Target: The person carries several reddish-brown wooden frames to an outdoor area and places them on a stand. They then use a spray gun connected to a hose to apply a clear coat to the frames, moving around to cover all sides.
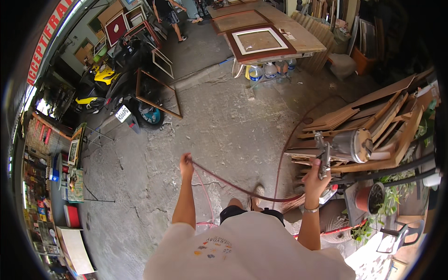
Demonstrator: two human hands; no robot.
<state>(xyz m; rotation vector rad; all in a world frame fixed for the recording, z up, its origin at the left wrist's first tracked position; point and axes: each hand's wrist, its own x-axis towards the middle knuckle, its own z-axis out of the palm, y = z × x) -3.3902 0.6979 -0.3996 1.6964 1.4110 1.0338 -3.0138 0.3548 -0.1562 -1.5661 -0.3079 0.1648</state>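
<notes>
My right hand (316, 182) is closed around the handle of a metal spray gun (324, 161). Its silvery cup (347, 143) points off to the right, in front of a stack of wooden boards. On the left, my left hand (186, 163) is raised over the concrete floor, its fingers wrapped round a dark red hose (233, 182). From that hand the hose sags across in front of me toward my right forearm. Whether it joins the spray gun is hidden. More of the hose trails along the floor.
Wooden boards (373, 112) lean in a pile at the right, beside a potted plant (370, 198). Ahead stands a table (303, 39) with picture frames (260, 41). At the left are a motorcycle (126, 70) and an upright frame (159, 93). A person (171, 18) stands at the far end.
</notes>
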